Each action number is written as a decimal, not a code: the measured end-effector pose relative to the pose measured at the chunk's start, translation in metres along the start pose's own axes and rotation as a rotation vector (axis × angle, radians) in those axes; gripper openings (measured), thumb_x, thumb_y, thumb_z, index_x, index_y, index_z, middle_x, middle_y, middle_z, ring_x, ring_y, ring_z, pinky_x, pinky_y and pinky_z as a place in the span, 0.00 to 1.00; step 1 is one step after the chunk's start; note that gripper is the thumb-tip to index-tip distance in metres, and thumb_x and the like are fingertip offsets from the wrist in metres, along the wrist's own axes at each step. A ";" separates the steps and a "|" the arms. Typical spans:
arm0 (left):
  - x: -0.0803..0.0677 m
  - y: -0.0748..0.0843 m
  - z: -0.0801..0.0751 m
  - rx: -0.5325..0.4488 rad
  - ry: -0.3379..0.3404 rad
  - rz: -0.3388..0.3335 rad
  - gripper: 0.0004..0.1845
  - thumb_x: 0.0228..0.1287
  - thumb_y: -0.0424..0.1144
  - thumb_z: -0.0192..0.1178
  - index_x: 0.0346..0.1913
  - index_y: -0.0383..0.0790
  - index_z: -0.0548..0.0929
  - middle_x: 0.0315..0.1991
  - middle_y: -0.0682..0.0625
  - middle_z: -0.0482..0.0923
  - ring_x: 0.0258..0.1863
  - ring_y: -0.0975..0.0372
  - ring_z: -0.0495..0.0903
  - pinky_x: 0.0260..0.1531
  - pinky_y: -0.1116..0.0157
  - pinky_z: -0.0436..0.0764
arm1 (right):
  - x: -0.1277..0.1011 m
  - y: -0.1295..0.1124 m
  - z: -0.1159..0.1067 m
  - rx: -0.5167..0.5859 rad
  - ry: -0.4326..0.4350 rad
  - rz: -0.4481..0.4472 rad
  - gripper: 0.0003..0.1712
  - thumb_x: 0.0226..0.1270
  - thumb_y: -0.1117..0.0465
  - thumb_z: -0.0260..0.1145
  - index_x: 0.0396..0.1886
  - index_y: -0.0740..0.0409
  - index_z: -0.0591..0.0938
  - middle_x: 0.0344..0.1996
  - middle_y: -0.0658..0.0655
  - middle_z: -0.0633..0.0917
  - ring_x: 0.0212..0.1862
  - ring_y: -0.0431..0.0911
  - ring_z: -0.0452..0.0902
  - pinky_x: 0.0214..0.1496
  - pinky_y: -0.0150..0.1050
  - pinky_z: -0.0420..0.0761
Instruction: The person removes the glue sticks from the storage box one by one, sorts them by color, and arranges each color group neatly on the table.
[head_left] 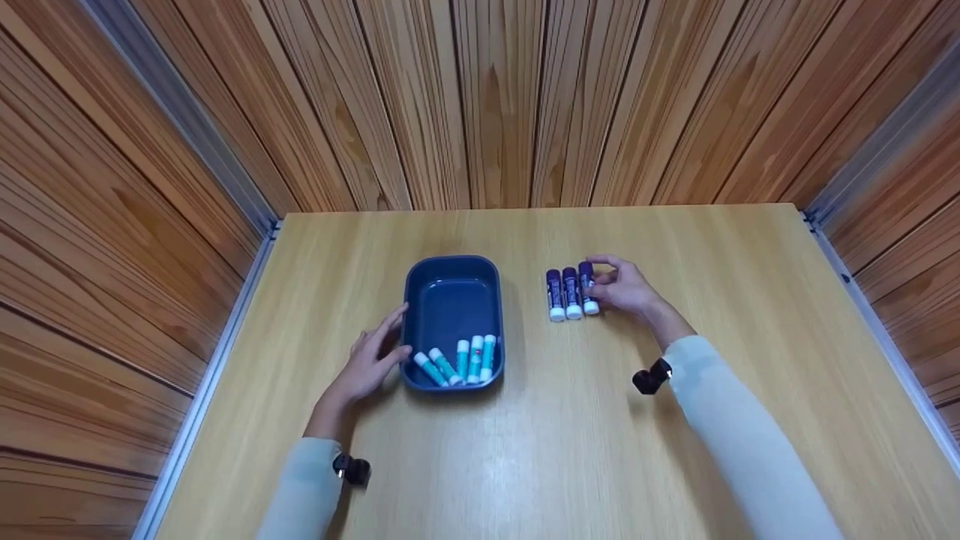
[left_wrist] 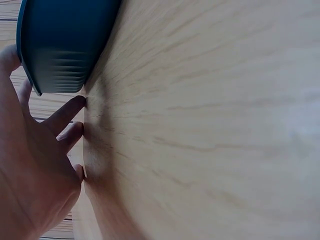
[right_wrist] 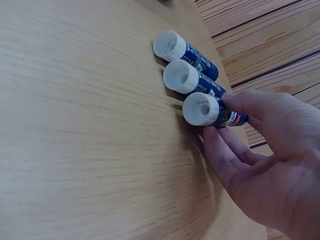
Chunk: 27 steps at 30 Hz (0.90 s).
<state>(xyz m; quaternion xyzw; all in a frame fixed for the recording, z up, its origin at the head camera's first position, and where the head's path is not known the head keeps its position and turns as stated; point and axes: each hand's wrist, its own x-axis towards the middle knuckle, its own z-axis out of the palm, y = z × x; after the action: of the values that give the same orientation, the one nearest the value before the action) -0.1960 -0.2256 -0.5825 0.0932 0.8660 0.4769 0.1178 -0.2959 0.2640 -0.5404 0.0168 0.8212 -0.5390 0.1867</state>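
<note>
Three purple glue sticks with white caps lie side by side on the wooden table. My right hand pinches the rightmost purple stick between thumb and fingers; in the right wrist view that stick lies nearest my right hand, with the other two beyond it. A dark blue tray sits left of centre with several teal glue sticks at its near end. My left hand rests flat beside the tray's left wall, fingers straight. The left wrist view shows those fingers on the table under the tray.
Wood-panelled walls close in the table on the left, back and right, with metal strips along the side edges. Black wrist cameras sit on both white sleeves.
</note>
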 end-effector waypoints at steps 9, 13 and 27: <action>0.000 0.000 0.000 0.010 0.001 0.011 0.40 0.89 0.52 0.58 0.93 0.65 0.53 0.92 0.43 0.60 0.95 0.43 0.52 0.92 0.32 0.29 | 0.000 0.004 0.001 -0.025 -0.019 0.019 0.45 0.81 0.69 0.68 0.92 0.60 0.61 0.60 0.63 0.77 0.57 0.49 0.79 0.50 0.32 0.89; 0.000 0.001 0.000 0.002 0.000 0.008 0.40 0.89 0.51 0.58 0.93 0.64 0.53 0.92 0.42 0.60 0.95 0.42 0.53 0.92 0.32 0.28 | 0.000 0.003 0.001 -0.029 -0.020 0.002 0.46 0.80 0.69 0.69 0.91 0.62 0.61 0.57 0.62 0.78 0.54 0.47 0.81 0.49 0.31 0.90; 0.000 0.003 -0.001 0.002 -0.001 -0.002 0.39 0.89 0.52 0.58 0.93 0.64 0.53 0.92 0.42 0.61 0.95 0.42 0.52 0.92 0.33 0.27 | -0.005 -0.010 -0.007 -0.085 -0.016 -0.003 0.44 0.84 0.64 0.67 0.92 0.59 0.61 0.57 0.59 0.77 0.54 0.50 0.81 0.55 0.40 0.88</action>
<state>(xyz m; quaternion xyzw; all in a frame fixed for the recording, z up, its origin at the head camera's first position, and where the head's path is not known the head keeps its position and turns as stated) -0.1958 -0.2244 -0.5794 0.0929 0.8666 0.4757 0.1186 -0.2951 0.2665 -0.5275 0.0033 0.8418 -0.5040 0.1931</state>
